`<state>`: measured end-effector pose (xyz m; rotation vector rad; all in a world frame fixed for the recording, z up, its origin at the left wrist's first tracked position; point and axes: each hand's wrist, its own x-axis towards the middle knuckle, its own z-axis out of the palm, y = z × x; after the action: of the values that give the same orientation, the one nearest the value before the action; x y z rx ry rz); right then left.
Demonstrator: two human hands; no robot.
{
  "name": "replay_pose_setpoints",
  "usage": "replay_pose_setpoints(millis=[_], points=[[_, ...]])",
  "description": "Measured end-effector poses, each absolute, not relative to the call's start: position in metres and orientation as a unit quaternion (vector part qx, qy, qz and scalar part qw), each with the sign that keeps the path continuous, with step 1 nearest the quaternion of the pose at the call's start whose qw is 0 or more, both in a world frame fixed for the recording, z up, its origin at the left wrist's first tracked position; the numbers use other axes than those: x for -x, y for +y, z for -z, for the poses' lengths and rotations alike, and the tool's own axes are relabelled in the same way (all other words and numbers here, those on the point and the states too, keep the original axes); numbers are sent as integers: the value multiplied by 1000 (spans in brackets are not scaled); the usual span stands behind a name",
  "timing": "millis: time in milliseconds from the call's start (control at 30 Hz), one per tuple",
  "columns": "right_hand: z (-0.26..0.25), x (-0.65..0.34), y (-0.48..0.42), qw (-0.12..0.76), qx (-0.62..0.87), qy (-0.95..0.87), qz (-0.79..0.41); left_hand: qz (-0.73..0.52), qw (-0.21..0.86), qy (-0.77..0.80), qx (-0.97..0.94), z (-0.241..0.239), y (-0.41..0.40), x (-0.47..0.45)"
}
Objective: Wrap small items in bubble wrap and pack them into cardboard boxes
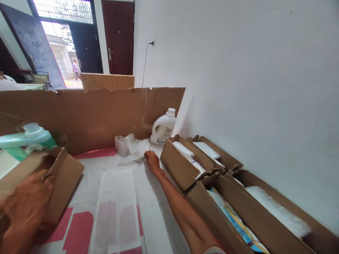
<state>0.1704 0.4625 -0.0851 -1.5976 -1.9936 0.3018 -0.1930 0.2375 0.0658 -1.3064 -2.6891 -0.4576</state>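
Observation:
My left hand [33, 195] is closed over the edge of a small open cardboard box [65, 180], which is tilted at the left. My right hand [152, 161] reaches out across the table, its fingers pinched on the edge of a crumpled translucent plastic wrap [132, 148]. A flat, see-through white sheet [118, 211] lies between my hands. Beside the left box is a bottle of green liquid [43, 139] with a clear cap, partly hidden. Just behind my right hand a white detergent jug [164, 128] stands upright.
Several open cardboard boxes [177, 164] with wrapped goods line the right side by the white wall [251, 88]. A tall cardboard panel [92, 116] closes off the back. The table [79, 190] has a white and red surface. A distant person [75, 67] is outside the open doorway.

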Motion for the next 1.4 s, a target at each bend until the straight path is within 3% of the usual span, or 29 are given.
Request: replay_pose_setpoints(millis=[200,333,600,733,867,933,1133,1300,1400], points=[[42,-191,442,418,572,-694,-127,191,212,-713,641,-45,209,129],[5,-196,422,483,558,-661,-136,172,250,-607,734,-34,191,86],[-108,-233,309,636,479,-584,-156,140,231,-560,783,-25,174,24],[-136,-251,228,684,437,-544,-212,150,189,-543,805,-23,168,12],[-132,-254,163,670,453,-514,-285,304,133,-522,786,-29,140,-2],[-120,-253,134,641,452,-508,-355,411,54,-513,752,-33,117,-12],[-67,-252,65,496,476,-482,-544,548,-395,-500,542,-24,38,-19],[-11,-246,40,373,456,-553,-590,542,-442,-544,463,0,-12,4],[6,-236,33,375,503,-608,-487,527,-418,-592,444,7,-30,5]])
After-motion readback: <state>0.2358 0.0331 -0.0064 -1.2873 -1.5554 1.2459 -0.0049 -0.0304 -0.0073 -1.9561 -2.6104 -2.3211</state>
